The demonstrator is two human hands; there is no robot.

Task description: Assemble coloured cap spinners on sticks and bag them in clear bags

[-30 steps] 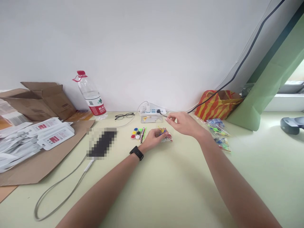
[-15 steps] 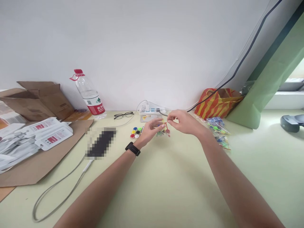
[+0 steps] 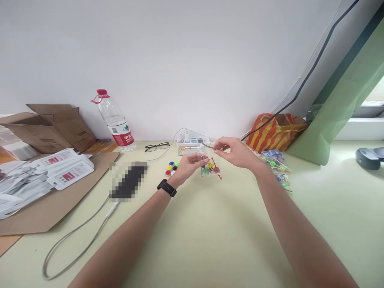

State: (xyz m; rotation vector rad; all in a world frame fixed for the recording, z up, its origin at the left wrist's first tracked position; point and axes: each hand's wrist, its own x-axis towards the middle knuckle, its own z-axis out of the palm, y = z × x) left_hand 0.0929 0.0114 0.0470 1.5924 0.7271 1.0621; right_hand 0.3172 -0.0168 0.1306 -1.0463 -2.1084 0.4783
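My left hand (image 3: 189,167), a dark watch on its wrist, is closed on the edge of a small clear plastic bag (image 3: 213,171). Red, yellow, green and blue plastic pieces show in the bag, and a red arrow-shaped piece (image 3: 221,177) points down at its lower right. Above and to the right of the bag is my right hand (image 3: 235,153), thumb and fingertips pressed together. What lies between those fingertips, if anything, is too small to make out. Several coloured round pots (image 3: 171,168) stand just left of my left hand, partly covered by it.
Filled plastic bags (image 3: 274,160) lie right of my right forearm, before a striped bag (image 3: 274,132). Behind the hands sits a power strip (image 3: 192,141); glasses (image 3: 157,147) and a water bottle (image 3: 120,128) are leftward. A pixelated dark object (image 3: 129,182), a cable and cardboard (image 3: 99,168) lie left.
The bag and its coloured pieces hang more spread out and in clearer view, with the red arrow piece lower and further right. Both hands keep nearly the same place.
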